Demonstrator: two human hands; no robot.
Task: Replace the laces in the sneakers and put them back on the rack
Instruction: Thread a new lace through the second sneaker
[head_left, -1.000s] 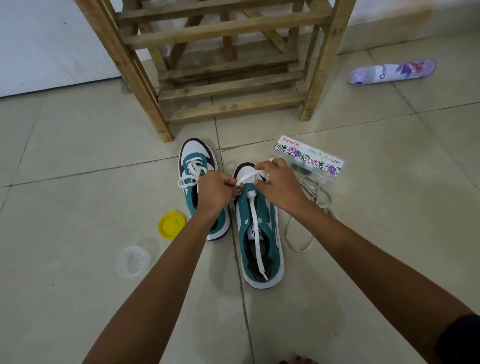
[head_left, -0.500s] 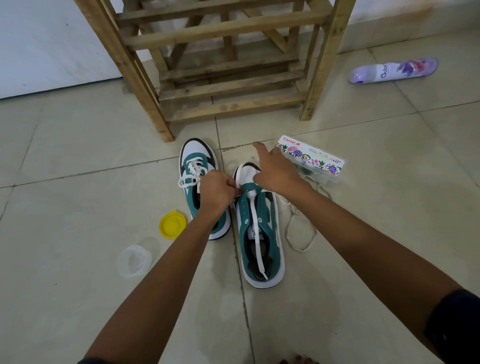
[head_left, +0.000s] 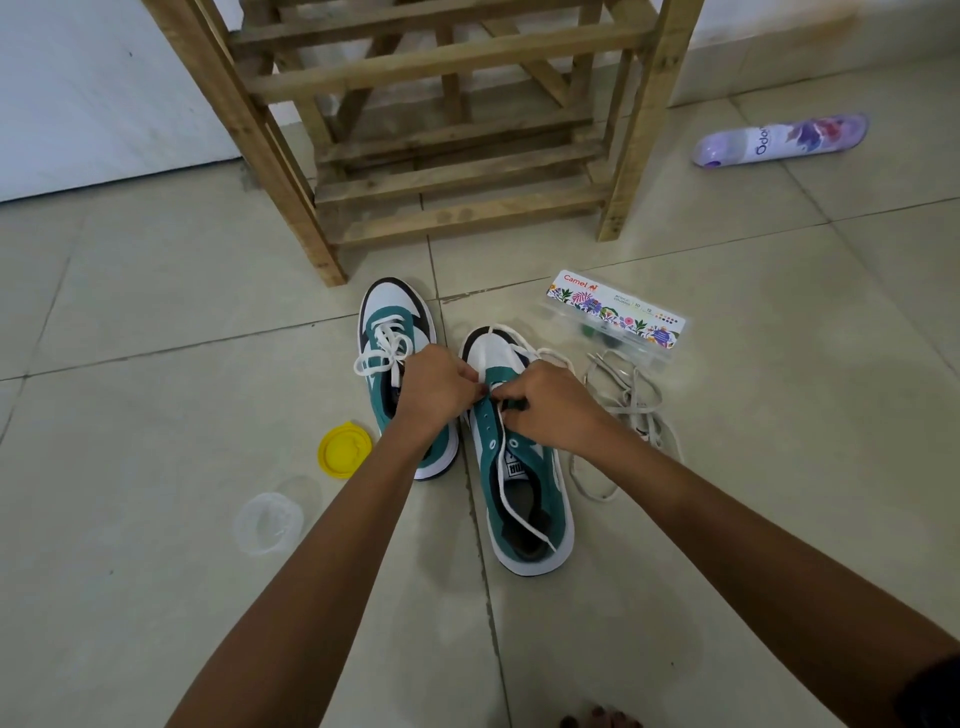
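Observation:
Two teal and white sneakers stand side by side on the tiled floor. The left sneaker (head_left: 395, 332) has a white lace tied in a bow. The right sneaker (head_left: 524, 493) has open eyelets, and a white lace (head_left: 511, 499) runs from its front eyelets back over the tongue to the heel. My left hand (head_left: 434, 387) and my right hand (head_left: 550, 402) meet over the front eyelets, each pinching the lace there. A loose greyish lace (head_left: 623, 405) lies tangled on the floor to the right. The wooden rack (head_left: 452, 135) stands behind the shoes.
A clear plastic paint box (head_left: 615, 317) lies right of the shoes. A yellow lid (head_left: 344, 449) and a clear lid (head_left: 268, 522) lie to the left. A purple spray can (head_left: 779, 140) lies at the far right, by the wall.
My right hand drew back from the toe of the right sneaker to the front eyelets and now pinches the lace. A loop of lace now lies around the toe.

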